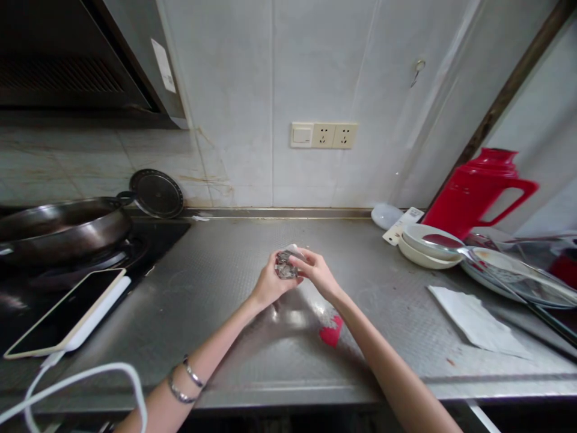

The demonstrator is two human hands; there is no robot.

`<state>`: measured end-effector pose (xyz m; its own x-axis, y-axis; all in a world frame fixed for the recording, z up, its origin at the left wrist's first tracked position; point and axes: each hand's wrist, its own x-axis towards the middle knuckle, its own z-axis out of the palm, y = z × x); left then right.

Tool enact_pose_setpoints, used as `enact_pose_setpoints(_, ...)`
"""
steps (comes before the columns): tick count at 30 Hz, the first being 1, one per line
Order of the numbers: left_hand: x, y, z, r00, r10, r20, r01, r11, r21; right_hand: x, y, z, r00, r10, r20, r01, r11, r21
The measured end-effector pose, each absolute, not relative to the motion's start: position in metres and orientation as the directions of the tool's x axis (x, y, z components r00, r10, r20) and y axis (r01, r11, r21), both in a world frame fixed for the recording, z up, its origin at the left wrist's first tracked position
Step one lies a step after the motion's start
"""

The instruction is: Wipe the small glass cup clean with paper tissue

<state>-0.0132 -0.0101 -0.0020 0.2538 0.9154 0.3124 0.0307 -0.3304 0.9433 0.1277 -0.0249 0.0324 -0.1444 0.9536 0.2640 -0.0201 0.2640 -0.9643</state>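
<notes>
Both grips closed on small silvery bundle: left hand at its 8 o'clock, right hand at 3, long axis unclear.

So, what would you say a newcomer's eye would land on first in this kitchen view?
Probably the bright red thermos jug, leaning at the right beside stacked bowls. Next, the two hands at centre, left and right, cupping a small crumpled-looking silvery object above the steel counter.
</notes>
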Motion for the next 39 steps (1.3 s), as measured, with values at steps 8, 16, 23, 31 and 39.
enact_pose_setpoints(8, -0.017, -0.008, -0.006, 0.315, 0.933, 0.176, 0.098, -0.216, 0.971, 0.130, -0.027, 0.038, -0.151, 0.955, 0.256, 0.038, 0.264, -0.964)
enact_pose_setpoints(16, -0.024, -0.009, -0.005, 0.406, 0.805, 0.433, 0.309, -0.566, 0.764, 0.135, -0.026, 0.041, -0.113, 0.990, 0.080, 0.029, 0.084, -0.996)
enact_pose_setpoints(23, -0.021, -0.011, -0.002, 0.336, 0.828, 0.449, 0.287, -0.545, 0.788, 0.134, -0.018, 0.032, -0.083, 0.996, 0.010, -0.044, 0.006, -0.999)
enact_pose_setpoints(31, -0.017, -0.018, 0.003, 0.348, 0.846, 0.404, 0.185, -0.485, 0.855, 0.148, -0.012, 0.025, 0.101, 0.942, 0.319, 0.414, 0.252, -0.875)
enact_pose_setpoints(39, -0.017, -0.014, -0.003, 0.319, 0.852, 0.415, 0.244, -0.497, 0.833, 0.141, -0.025, 0.035, -0.027, 0.772, 0.635, 0.499, 0.561, -0.661)
